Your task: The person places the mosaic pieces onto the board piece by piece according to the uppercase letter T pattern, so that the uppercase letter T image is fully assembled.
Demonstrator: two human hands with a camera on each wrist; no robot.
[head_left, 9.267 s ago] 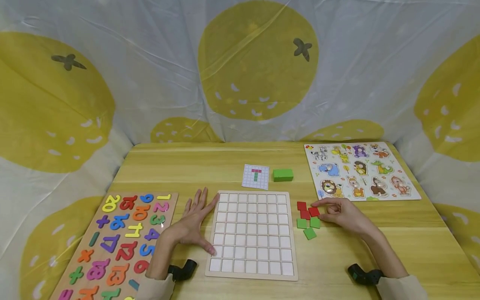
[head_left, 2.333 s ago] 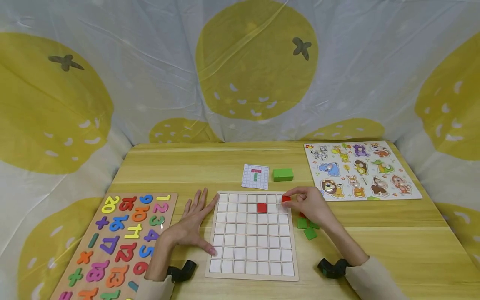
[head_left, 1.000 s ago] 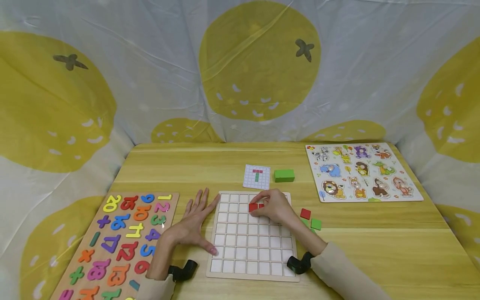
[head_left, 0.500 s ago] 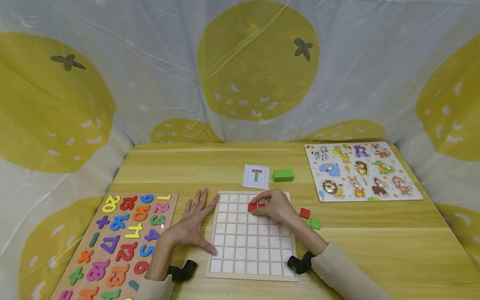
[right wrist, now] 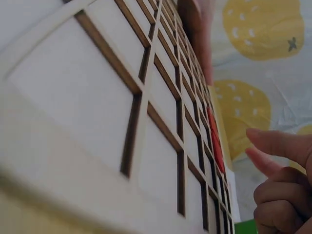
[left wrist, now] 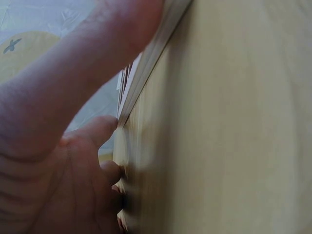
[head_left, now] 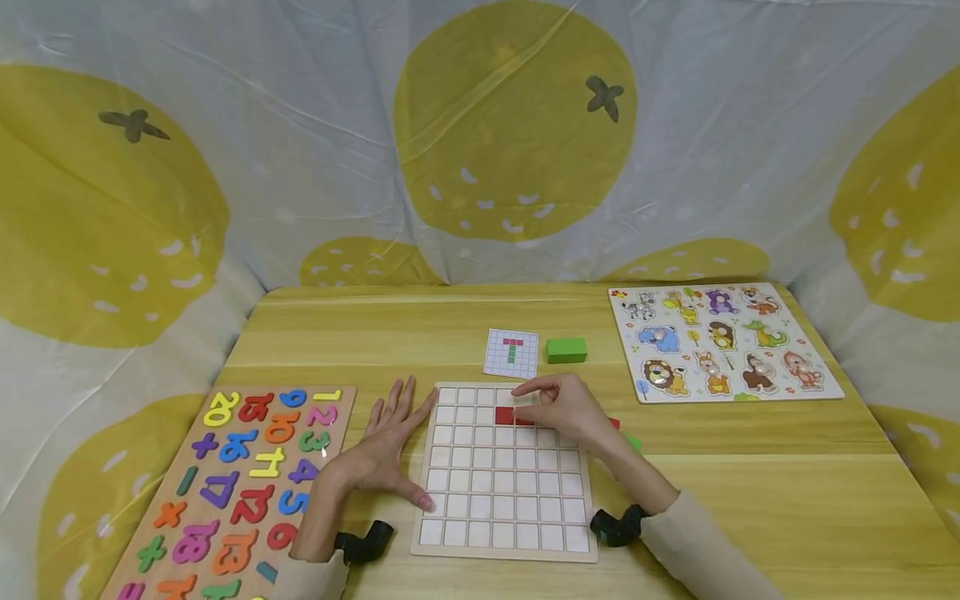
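Observation:
A wooden grid board (head_left: 502, 483) with white cells lies before me. Side by side in its second row are two red square tiles (head_left: 505, 415), the right one partly covered by my right hand (head_left: 573, 408). That hand is just above them, thumb and forefinger apart; in the right wrist view nothing sits between the fingertips (right wrist: 254, 134), and the other fingers are curled. My left hand (head_left: 382, 450) is spread along the board's left side, forefinger and thumb touching its frame. Right of the board, a red tile (head_left: 615, 423) and a green tile (head_left: 634, 443) peek out behind my right wrist.
Behind the board lie a pattern card (head_left: 511, 367) with a red and green T and a green block (head_left: 566, 350). A number puzzle (head_left: 333, 425) is at left; an animal puzzle (head_left: 738, 375) at back right. A patterned cloth (head_left: 517, 275) hangs behind the table.
My right hand brought two red tiles from the right-hand pile to the board, one after the other. Since half a second ago it has let go and drawn slightly right. My left hand stayed put.

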